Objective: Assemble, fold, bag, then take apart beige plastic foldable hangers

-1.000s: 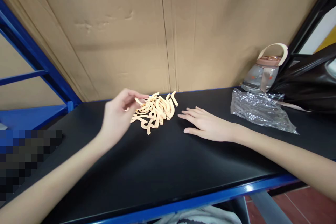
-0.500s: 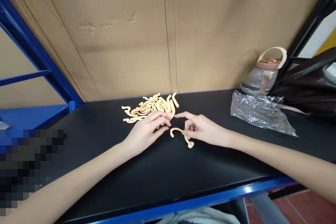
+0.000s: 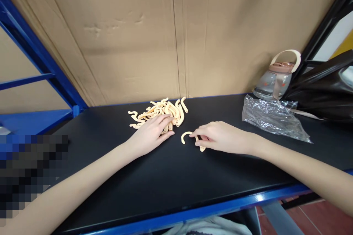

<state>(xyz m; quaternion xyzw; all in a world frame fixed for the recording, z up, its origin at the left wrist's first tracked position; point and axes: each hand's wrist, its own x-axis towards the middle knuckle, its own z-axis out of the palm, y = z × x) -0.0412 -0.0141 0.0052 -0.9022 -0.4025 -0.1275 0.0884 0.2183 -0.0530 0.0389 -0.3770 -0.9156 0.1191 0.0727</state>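
A cream-coloured hook (image 3: 183,138), curved at one end with a small flared foot at the other, is on the black tabletop. My right hand (image 3: 220,137) has its thumb and index finger closed on the hook's stem and hides part of it. To the left, my left hand (image 3: 150,134) rests palm down at the near edge of a pile of curved cream pieces (image 3: 158,109). Its thumb is held away from the fingers, and the fingertips touch several pieces. The palm covers part of the pile.
A crumpled clear plastic bag (image 3: 273,117) lies on the right, in front of a water bottle (image 3: 275,79) with a looped handle. Beside them is a black bag (image 3: 325,88). A cardboard wall (image 3: 124,44) closes off the back, and a blue frame (image 3: 55,69) stands left.
My right hand has drawn slightly right, its index finger coming down from the pile onto the hook, which has shifted a little right. My left hand has moved slightly left over the pile.
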